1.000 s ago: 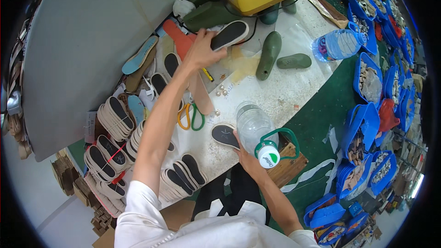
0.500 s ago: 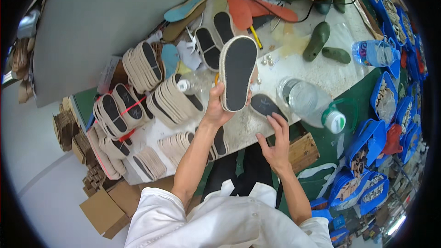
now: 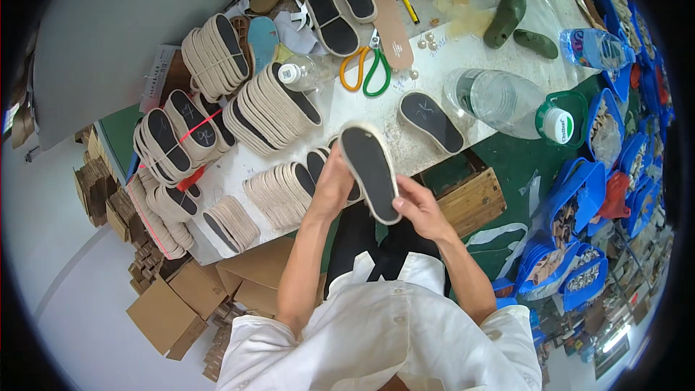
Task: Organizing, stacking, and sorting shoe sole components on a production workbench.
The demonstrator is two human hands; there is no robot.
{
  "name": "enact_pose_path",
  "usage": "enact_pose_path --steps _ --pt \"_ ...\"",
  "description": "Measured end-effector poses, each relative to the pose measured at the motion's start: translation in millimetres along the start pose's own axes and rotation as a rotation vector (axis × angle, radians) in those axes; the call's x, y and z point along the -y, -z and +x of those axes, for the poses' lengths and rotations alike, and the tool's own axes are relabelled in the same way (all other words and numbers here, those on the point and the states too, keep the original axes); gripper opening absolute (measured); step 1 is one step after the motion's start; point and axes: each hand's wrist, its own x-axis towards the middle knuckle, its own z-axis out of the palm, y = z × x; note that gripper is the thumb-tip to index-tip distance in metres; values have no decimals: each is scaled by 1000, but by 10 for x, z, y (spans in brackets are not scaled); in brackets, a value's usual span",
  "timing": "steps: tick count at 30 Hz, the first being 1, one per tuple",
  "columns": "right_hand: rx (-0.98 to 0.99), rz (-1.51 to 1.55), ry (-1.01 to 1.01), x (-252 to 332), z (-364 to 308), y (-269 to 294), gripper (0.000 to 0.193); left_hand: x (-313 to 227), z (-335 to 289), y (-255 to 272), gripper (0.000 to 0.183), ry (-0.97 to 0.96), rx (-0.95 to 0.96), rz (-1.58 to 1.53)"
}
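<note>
Over the table's front edge, a shoe sole (image 3: 368, 170) with a black underside and a beige woven rim is tilted in front of me. My left hand (image 3: 333, 187) holds it at its left edge, with most of its fingers hidden behind it. At the lower right edge, my right hand (image 3: 423, 211) is closed on the same sole, its thumb on the black face. Another such sole (image 3: 432, 122) lies on the white table (image 3: 376, 117), black side up, with chalk-like marks. Orange-and-green-handled scissors (image 3: 376, 72) lie beyond.
Stacked beige soles (image 3: 269, 112) fill the table's left side. A small clear bottle (image 3: 300, 74) and a large water bottle (image 3: 499, 101) are nearby. Green shoe lasts (image 3: 504, 20) lie at the back right. Blue bins (image 3: 575, 210) line the right; cardboard boxes (image 3: 168, 315) sit below left.
The sole has come down and nearer to me in my left hand. My right hand, apart from it before, now grips its lower end. The view has shifted, uncovering the scissors.
</note>
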Motion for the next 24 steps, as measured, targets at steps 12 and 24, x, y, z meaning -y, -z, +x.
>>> enact_pose_path --steps 12,24 --pt "-248 -729 33 3 -95 -244 74 320 -182 -104 66 -152 -112 300" --pt "-97 -132 -213 39 -178 -107 80 69 -330 2 95 -32 30 356"
